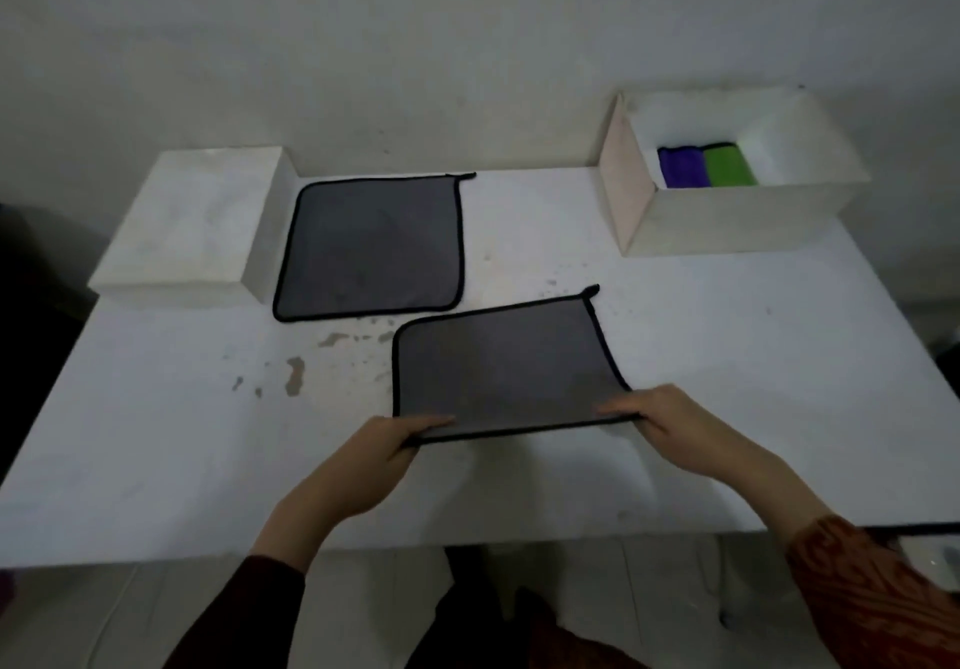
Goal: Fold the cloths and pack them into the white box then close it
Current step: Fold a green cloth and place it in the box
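Two grey cloths with black edging lie on the white table (156,439). The nearer grey cloth (498,361) is gripped along its near edge, which is lifted slightly off the table: my left hand (384,455) pinches its near left corner and my right hand (670,419) its near right corner. The farther grey cloth (371,247) lies flat and untouched. The open white box (727,221) stands at the back right, holding a folded purple cloth (680,166) and a folded green cloth (730,164) side by side.
A white lid or second white box (192,231) rests at the back left, touching the farther cloth's left edge. The table surface shows chipped patches (295,374) near the middle. A pale wall stands just behind the table.
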Action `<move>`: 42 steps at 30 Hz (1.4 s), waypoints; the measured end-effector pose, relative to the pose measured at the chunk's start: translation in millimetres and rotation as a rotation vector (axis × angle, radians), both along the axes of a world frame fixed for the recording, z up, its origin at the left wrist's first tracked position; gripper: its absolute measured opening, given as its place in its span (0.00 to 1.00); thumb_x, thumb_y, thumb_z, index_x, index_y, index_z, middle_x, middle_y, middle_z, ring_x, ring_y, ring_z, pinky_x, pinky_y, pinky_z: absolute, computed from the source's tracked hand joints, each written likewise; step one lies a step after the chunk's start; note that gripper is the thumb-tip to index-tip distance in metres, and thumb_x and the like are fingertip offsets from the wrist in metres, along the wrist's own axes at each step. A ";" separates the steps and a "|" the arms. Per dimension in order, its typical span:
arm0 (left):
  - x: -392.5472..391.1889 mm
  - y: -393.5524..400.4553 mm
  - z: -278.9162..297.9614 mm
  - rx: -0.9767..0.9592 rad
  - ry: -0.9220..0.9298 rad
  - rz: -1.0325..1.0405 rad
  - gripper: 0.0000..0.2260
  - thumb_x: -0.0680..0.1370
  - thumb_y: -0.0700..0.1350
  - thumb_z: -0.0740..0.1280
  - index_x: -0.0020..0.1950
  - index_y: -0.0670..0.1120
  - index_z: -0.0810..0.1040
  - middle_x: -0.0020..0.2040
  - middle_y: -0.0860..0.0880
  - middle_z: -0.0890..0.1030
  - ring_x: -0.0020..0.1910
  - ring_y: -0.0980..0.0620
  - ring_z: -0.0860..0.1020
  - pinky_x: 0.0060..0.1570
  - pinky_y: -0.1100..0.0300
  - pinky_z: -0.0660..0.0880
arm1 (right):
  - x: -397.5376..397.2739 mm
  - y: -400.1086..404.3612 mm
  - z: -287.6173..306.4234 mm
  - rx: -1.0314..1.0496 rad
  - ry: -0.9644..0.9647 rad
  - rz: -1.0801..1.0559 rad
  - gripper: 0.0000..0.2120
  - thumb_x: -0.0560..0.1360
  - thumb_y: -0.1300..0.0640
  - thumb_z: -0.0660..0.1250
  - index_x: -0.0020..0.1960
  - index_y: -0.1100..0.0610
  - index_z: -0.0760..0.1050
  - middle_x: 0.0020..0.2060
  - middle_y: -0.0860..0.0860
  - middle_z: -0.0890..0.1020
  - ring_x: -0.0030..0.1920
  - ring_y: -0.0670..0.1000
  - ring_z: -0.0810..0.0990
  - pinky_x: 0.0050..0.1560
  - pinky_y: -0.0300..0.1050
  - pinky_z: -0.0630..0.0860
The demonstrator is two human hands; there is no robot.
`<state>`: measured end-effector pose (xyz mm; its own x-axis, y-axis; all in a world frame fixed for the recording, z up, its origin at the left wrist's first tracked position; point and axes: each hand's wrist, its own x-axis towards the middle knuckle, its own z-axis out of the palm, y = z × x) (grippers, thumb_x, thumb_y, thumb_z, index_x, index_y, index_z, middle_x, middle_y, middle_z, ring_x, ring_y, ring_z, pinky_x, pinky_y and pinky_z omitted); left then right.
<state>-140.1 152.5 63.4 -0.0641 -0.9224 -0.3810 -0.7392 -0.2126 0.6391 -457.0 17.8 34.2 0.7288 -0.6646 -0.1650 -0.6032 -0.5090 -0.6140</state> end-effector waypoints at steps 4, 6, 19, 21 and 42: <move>-15.5 15.9 -12.0 0.097 0.039 -0.004 0.19 0.81 0.38 0.55 0.69 0.54 0.70 0.71 0.51 0.70 0.70 0.50 0.68 0.69 0.57 0.66 | -22.4 23.4 -17.1 0.174 0.052 0.020 0.20 0.75 0.71 0.56 0.57 0.56 0.79 0.53 0.49 0.82 0.52 0.49 0.81 0.54 0.35 0.76; -14.0 10.2 -16.1 0.050 0.065 0.084 0.18 0.80 0.37 0.56 0.66 0.51 0.74 0.66 0.50 0.75 0.65 0.51 0.73 0.66 0.58 0.68 | -21.2 15.8 -19.6 0.189 0.024 -0.052 0.19 0.75 0.71 0.58 0.57 0.56 0.79 0.54 0.51 0.83 0.52 0.47 0.81 0.56 0.38 0.76; 19.6 -82.3 -67.2 -0.169 -0.011 0.754 0.07 0.76 0.41 0.64 0.49 0.39 0.78 0.41 0.45 0.77 0.41 0.49 0.74 0.42 0.59 0.68 | 61.6 -98.6 -50.0 0.059 -0.073 -0.609 0.07 0.72 0.59 0.69 0.47 0.62 0.79 0.41 0.57 0.81 0.43 0.54 0.77 0.36 0.38 0.66; 22.8 -92.5 -72.4 -0.174 -0.027 0.740 0.07 0.77 0.41 0.63 0.50 0.39 0.78 0.41 0.45 0.77 0.41 0.49 0.74 0.41 0.59 0.68 | 65.8 -104.3 -54.8 0.061 -0.040 -0.616 0.07 0.73 0.58 0.68 0.47 0.62 0.79 0.39 0.55 0.79 0.44 0.55 0.77 0.37 0.40 0.65; 7.2 -68.9 -92.6 0.021 0.038 0.747 0.09 0.76 0.44 0.64 0.51 0.38 0.73 0.44 0.44 0.75 0.44 0.44 0.75 0.41 0.55 0.71 | 76.6 -52.3 -28.4 0.371 -0.007 -0.710 0.12 0.75 0.60 0.61 0.58 0.60 0.71 0.53 0.58 0.78 0.54 0.57 0.76 0.46 0.44 0.71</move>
